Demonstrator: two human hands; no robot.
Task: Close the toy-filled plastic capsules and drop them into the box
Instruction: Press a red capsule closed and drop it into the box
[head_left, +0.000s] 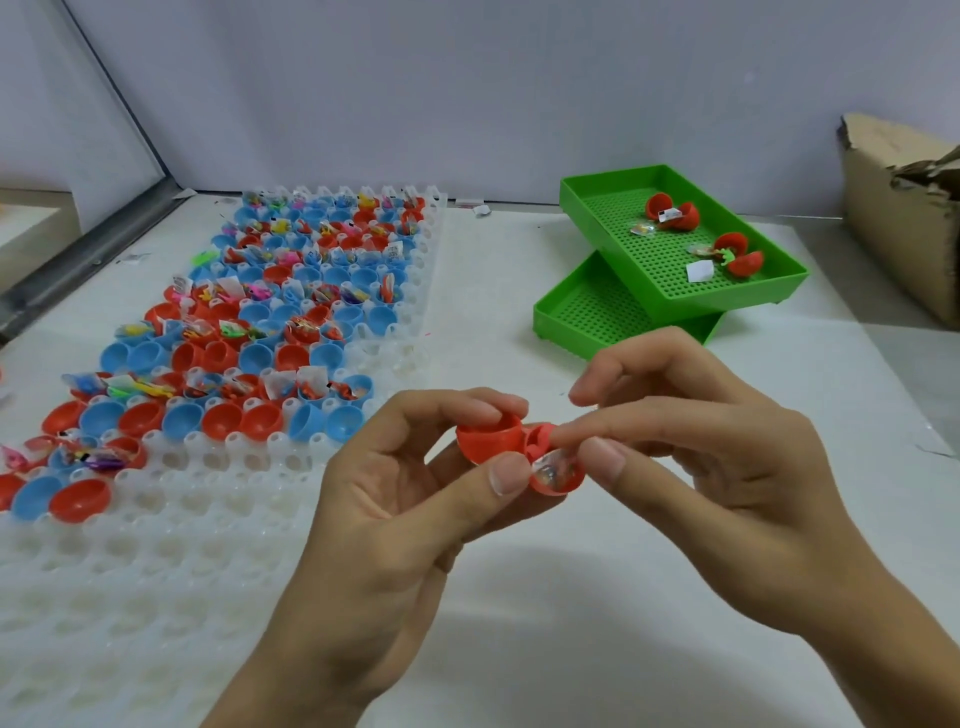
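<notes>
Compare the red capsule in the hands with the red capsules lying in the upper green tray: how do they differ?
The held red capsule is off the table, pinched by the left hand and right hand; the tray capsules lie loose in the upper green tray. The held one has its wrapped toy inside one half; the tray ones have toys and paper slips spilled beside them. All are red, hinged and open.

Single head cam, worn on me, wide-angle, looking forward and down across the table. My left hand and right hand sit close, low centre; far table edge meets wall up top.
</notes>
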